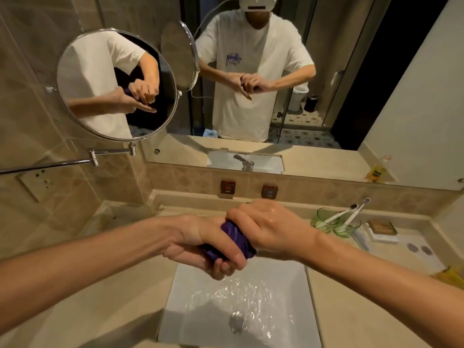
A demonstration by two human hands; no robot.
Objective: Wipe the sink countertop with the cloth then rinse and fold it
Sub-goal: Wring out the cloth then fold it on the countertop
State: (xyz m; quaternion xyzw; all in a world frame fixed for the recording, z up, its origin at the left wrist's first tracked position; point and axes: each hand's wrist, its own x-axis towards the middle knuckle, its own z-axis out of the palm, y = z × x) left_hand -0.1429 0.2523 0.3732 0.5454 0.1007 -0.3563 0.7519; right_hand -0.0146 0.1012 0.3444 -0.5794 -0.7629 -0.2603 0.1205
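While both wrists cross above white sink [288,292], left hand [200,243] wraps tight around lower end of purple cloth [229,241]; fingers curled fully closed. Right hand [267,227] clamps upper end, knuckles up, skin wet. Cloth bunched into twisted roll, mostly hidden inside both fists. Water droplets and ripples over drain [237,321]. Tap hidden behind hands. Beige worktop [351,310] flanks sink; two green glasses [335,224] with toothbrushes at right.
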